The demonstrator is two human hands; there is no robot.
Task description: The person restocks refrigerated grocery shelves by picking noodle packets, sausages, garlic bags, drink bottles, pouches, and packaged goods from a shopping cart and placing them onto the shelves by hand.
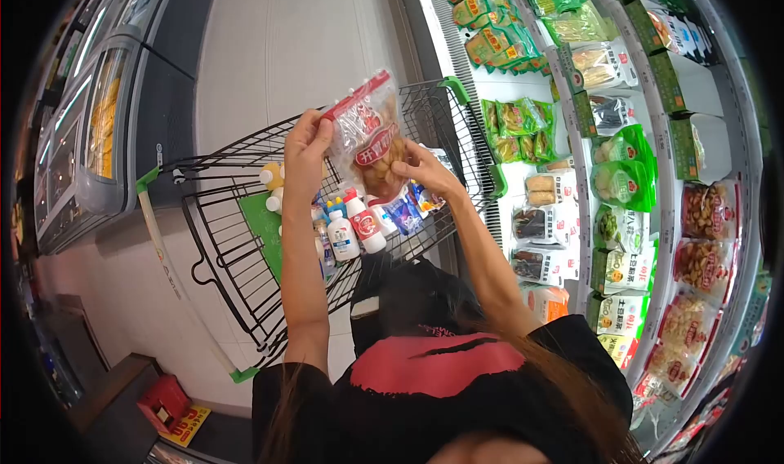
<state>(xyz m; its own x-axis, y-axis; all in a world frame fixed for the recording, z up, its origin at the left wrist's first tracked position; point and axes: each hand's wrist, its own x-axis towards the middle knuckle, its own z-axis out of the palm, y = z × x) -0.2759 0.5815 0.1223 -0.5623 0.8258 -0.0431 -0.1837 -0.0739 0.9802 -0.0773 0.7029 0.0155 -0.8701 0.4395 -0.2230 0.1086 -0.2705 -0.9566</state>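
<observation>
a pale tiled floor (pixel 253 48) runs toward twelve o'clock. at ten o'clock stands a dark-sided freezer (pixel 151 121) with glass panels (pixel 104 121). brightly lit, tiered shelving (pixel 578 154) curves from one to four o'clock; near eight o'clock, a dark ledge (pixel 118 389) sits beside a yellow sign (pixel 189 426).

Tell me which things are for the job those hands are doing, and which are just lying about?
For the job:
- clear bag, held by the left hand and right hand
- probably the shopping cart, seen below it

Just about:
- white bottles, in the cart
- bright green packs, on the shelves
- display case, across the aisle
</observation>
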